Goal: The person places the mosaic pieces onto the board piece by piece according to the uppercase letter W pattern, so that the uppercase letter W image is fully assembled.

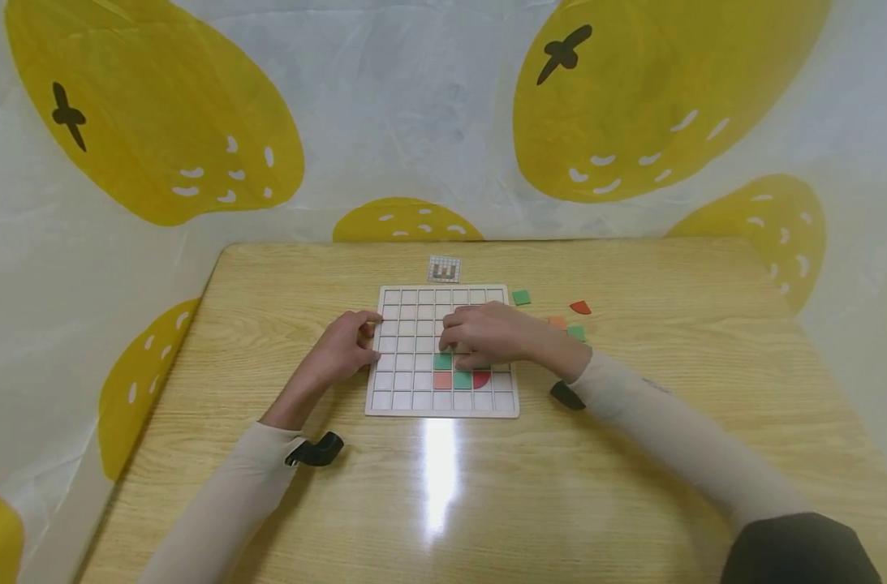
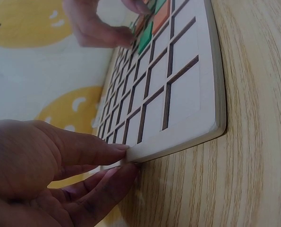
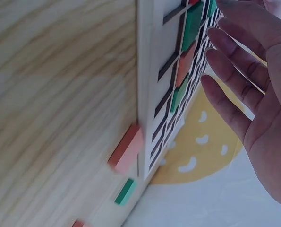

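A white grid board (image 1: 402, 380) lies on the table, its square cells framed by raised ridges. My left hand (image 1: 344, 345) is at its left edge; in the left wrist view, thumb and fingers hold the rim. Over the right half is my right hand (image 1: 490, 331), fingers spread and loosely bent, fingertips near a green square tile (image 1: 442, 362). Nothing shows pinched between them. In the row below sit an orange tile (image 1: 442, 380), another green tile (image 1: 462, 380) and a red quarter-round piece (image 1: 481, 380). The right hand hides the cells beneath it.
A small pattern card (image 1: 444, 268) lies behind the board. Right of the board are loose pieces: a green tile (image 1: 521, 298), an orange tile (image 1: 556, 323), another green tile (image 1: 576, 333) and a red quarter-round (image 1: 580, 307). A lemon-print cloth (image 1: 406, 122) hangs behind the table.
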Motion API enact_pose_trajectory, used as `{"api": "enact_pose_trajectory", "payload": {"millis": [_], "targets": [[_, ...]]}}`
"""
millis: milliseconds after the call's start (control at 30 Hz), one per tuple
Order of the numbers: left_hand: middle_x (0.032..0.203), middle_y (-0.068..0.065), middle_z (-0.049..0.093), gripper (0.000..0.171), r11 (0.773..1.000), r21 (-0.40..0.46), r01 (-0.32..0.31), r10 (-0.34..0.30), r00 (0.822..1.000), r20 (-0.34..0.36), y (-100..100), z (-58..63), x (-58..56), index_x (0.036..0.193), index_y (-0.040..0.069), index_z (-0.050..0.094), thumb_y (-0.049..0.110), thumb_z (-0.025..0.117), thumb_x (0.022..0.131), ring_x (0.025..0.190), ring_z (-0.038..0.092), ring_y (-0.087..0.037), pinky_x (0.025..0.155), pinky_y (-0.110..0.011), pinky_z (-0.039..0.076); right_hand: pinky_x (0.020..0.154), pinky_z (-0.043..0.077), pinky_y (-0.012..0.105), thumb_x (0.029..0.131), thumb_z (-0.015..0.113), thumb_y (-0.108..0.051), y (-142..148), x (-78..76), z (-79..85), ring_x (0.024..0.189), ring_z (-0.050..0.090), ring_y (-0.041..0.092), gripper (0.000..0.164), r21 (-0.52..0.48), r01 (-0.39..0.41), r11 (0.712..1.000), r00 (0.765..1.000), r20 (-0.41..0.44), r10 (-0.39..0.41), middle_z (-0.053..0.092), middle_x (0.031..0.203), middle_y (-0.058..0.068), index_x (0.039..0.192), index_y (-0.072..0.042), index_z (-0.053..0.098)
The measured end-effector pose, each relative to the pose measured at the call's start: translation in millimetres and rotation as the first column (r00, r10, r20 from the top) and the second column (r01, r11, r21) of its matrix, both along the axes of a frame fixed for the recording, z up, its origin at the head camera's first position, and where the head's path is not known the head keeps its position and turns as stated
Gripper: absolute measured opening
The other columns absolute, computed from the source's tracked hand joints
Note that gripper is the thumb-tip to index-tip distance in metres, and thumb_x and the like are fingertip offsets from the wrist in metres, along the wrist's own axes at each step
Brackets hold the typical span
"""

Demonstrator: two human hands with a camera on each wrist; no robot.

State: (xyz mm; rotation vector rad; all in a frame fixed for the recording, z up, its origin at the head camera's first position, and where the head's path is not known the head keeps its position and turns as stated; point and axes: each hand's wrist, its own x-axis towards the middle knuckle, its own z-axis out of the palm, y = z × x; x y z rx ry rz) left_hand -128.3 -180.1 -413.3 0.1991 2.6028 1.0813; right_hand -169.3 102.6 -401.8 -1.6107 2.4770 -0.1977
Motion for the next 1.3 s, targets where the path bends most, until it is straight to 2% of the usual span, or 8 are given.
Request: {"api": "enact_pose_trajectory", "payload": {"millis": [100,267,633,867,1067,1300], "targets": [[0.114,-0.019,0.056,0.061,1.0,-0.003,0.002,-0.002,1.0,0.002,0,0.3,-0.1,0.142,-0.002,0.052,-0.005,0.073,0.085,0.097,0.053,-0.029,0.078,-0.036,0.049,0.067,0.049,0.029,0.09,0.075,-0.026,7,0.0,0.9,0.092,0.056,0.014,0.023,-0.003,0.026,1.0,1.0,0.009,-0.026,0.063,0.1,-0.004,0.111,-0.019,0.073],[0.114,-0.018,0.056,0.062,1.0,-0.005,-0.007,0.007,1.0,0.008,1,0.0,-0.3,0.143,-0.001,0.052,-0.004,0.074,0.085,0.096,0.053,-0.028,0.075,-0.034,0.049,0.071,0.049,0.029,0.09,0.076,-0.026,19,0.4,1.9,0.095,0.057,0.015,0.024,-0.016,0.042,0.999,0.999,0.019,-0.041,0.064,0.102,-0.002,0.112,-0.017,0.074],[0.114,-0.017,0.056,0.062,1.0,-0.009,-0.002,0.002,1.0,-0.002,1,-1.7,0.0,0.142,-0.001,0.053,-0.004,0.074,0.085,0.097,0.053,-0.028,0.081,-0.037,0.049,0.073,0.051,0.03,0.089,0.078,-0.026,42,1.1,3.4,0.092,0.057,0.015,0.019,-0.057,0.084,0.995,0.996,0.015,-0.083,0.065,0.098,-0.003,0.106,-0.018,0.074],[0.114,-0.018,0.057,0.062,1.0,-0.014,0.005,-0.005,1.0,-0.011,1,-0.7,0.6,0.143,-0.001,0.052,-0.004,0.074,0.085,0.097,0.053,-0.028,0.082,-0.038,0.049,0.074,0.052,0.033,0.089,0.077,-0.029,56,1.7,5.6,0.096,0.057,0.016,0.025,-0.017,0.132,0.991,0.991,0.01,-0.132,0.068,0.105,-0.005,0.112,-0.02,0.074],[0.114,-0.017,0.056,0.062,1.0,-0.011,0.004,-0.004,1.0,-0.009,1,-1.0,0.3,0.143,0.0,0.051,-0.004,0.074,0.085,0.097,0.053,-0.028,0.083,-0.038,0.049,0.079,0.053,0.035,0.09,0.078,-0.031,67,2.4,7.0,0.1,0.059,0.017,0.031,-0.002,0.175,0.984,0.984,0.02,-0.175,0.069,0.111,-0.002,0.117,-0.017,0.073],[0.114,-0.017,0.056,0.061,1.0,0.004,-0.003,0.003,1.0,0.002,1,-0.9,1.3,0.143,0.0,0.052,-0.005,0.073,0.086,0.094,0.055,-0.026,0.08,-0.036,0.05,0.077,0.055,0.039,0.087,0.079,-0.026,81,5.2,8.1,0.108,0.062,0.021,0.033,-0.035,0.204,0.978,0.979,-0.009,-0.204,0.069,0.116,0.001,0.117,-0.013,0.072]]}}
